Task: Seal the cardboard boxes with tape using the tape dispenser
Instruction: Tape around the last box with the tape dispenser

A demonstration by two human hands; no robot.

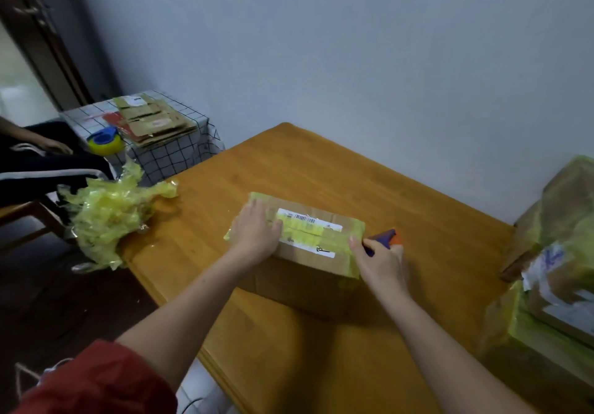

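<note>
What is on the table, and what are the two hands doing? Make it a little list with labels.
box: cardboard box on the wooden table, yellow tape strip along its top
left: left hand flat on the box's left end
right: right hand grips the tape dispenser at the box's right end
waste: crumpled tape heap at the table's left edge
side table: second dispenser and flattened cardboard on checked cloth
right edge: taped boxes stacked

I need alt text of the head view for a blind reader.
A person's left hand presses flat on a cardboard box on a table, while the right hand grips a tape dispenser at the box's right end. Yellow tape runs along the box top; a crumpled tape heap lies at the table's left edge.
</note>
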